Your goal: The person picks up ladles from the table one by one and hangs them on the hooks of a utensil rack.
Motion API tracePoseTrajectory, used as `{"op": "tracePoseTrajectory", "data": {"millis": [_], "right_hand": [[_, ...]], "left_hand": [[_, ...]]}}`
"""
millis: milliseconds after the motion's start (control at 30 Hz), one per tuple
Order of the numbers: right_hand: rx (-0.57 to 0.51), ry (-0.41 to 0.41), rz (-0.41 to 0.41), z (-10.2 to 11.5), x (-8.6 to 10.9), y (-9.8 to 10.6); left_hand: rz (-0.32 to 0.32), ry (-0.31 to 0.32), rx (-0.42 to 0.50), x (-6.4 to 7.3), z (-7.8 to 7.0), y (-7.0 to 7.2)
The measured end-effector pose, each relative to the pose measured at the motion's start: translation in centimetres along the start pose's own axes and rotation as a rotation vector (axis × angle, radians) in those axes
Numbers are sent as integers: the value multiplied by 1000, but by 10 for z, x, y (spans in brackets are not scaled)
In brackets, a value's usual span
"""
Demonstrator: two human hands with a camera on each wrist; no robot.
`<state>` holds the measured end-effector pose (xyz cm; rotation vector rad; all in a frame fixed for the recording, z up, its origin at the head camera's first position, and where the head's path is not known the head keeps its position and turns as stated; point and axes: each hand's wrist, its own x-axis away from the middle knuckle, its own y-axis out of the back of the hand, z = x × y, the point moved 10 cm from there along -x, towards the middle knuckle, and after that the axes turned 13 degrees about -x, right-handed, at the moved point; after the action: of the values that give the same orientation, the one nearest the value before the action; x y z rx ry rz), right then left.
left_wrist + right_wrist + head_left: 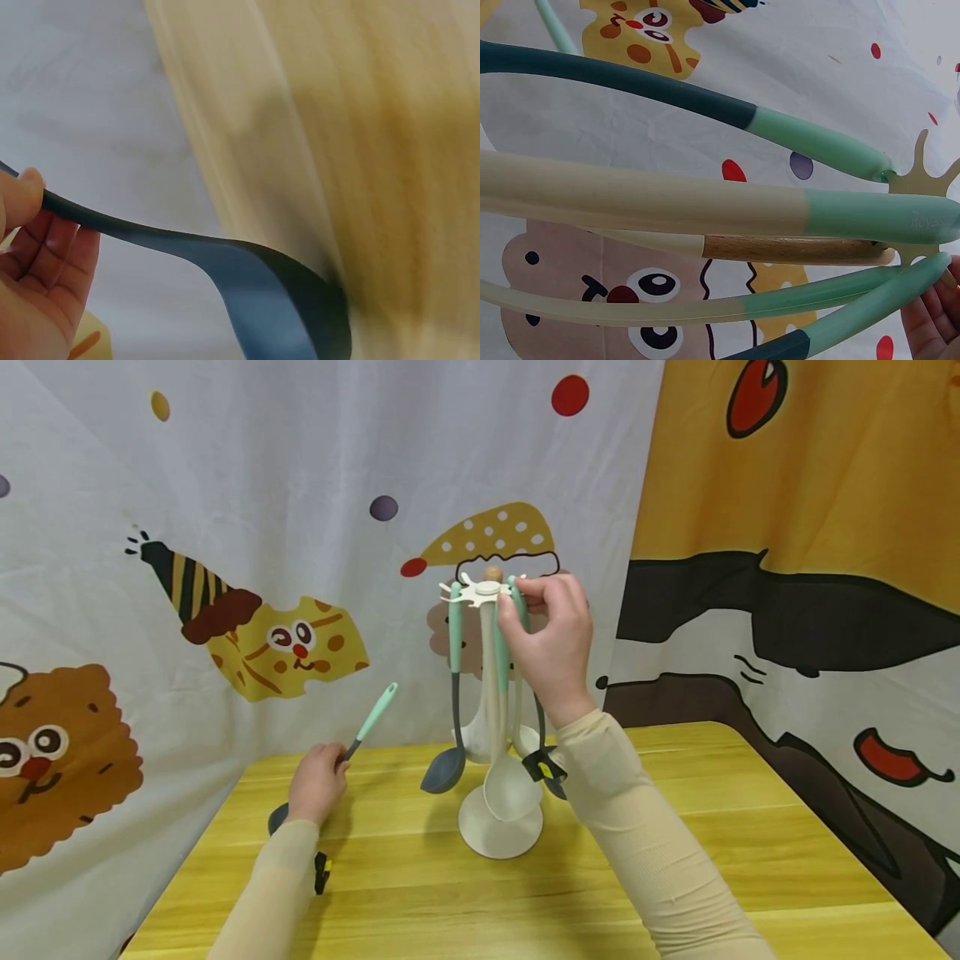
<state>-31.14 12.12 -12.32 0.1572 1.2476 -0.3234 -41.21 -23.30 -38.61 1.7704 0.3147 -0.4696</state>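
Note:
In the head view, my left hand (318, 782) grips the dark neck of a cooking utensil with a mint handle (377, 714), low over the table's left side. Its broad, curved blue-grey head (274, 300) shows in the left wrist view, close to the table edge. My right hand (557, 639) is at the top of a white utensil rack (501, 839). Its thumb and fingers pinch the upper end of a hanging dark utensil's mint handle (877, 306). Also on the rack hang a white ladle (513, 789) and a dark pointed spoon (444, 770).
The rack stands on a yellow wood-grain table (397, 877), with more pale utensils, one wooden-handled (795, 250), hanging at its back. Behind the table hangs a cartoon-printed cloth (300, 485). Black wrist bands (322, 872) sit on both sleeves.

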Motion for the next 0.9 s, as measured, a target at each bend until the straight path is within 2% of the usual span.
{"op": "tracePoseTrajectory", "data": {"millis": [200,500,767,900], "right_hand": [[-17,-9,-7,0,0,0],[-6,-2,8,-1,0,-1],[-22,-5,2,-2,0,0],[-20,-7,3,-1,0,0]], "left_hand": [[-33,16,47,-2,-7,9],[-86,-8,92,-4,-23,26],[-191,-46,148,-6,-43,55],[-222,-50,187,-8,-52,69]]}}
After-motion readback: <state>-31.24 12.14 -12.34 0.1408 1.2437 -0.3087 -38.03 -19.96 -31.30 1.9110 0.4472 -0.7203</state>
